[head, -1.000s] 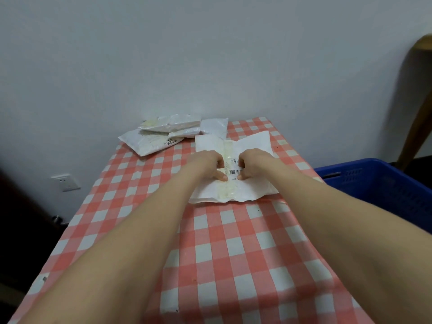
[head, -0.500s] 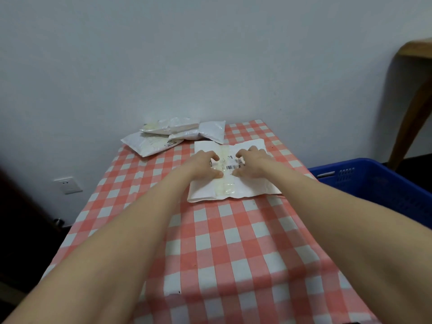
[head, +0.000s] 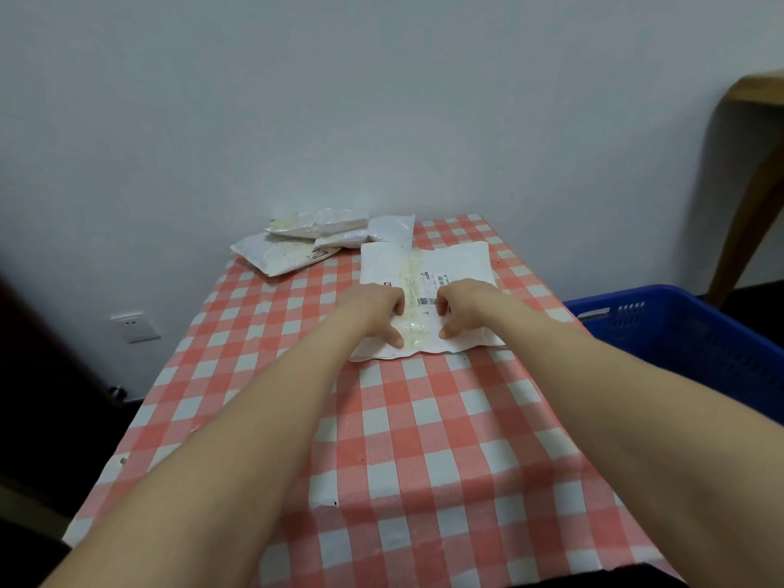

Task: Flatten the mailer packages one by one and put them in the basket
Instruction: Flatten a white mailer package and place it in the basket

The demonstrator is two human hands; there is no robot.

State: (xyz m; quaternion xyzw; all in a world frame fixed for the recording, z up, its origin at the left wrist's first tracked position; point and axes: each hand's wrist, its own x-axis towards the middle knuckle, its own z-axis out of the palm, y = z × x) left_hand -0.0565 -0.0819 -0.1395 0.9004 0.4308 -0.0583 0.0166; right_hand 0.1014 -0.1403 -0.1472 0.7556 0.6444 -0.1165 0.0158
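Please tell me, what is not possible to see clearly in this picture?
Head view:
- Inside of the blue basket: hidden by its wall, cut off by the right edge.
- Label print on the mailer: too small, partly under the left hand and right hand.
- How many mailers the far pile holds: they overlap.

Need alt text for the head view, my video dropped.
The left hand and right hand press a white mailer flat on a red-checked tablecloth. A pile of mailers lies at the far left; a blue basket stands to the right.
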